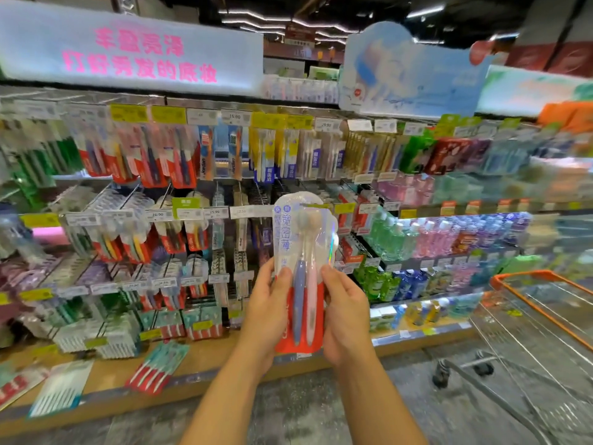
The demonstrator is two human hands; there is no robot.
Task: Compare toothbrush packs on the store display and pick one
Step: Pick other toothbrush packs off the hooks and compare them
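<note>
Toothbrush pack (303, 268) upright, gripped by both hands' fingers (282, 277), lower edges hidden, print perhaps too blurred.

Open floor space before the crowded toothbrush display rack (192, 175); orange-rimmed wire shopping cart (545, 319) blocking at right.

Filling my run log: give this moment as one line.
stage: comparing | left hand: grips toothbrush pack | right hand: grips same pack | pack: upright, before display | cart: right
</note>
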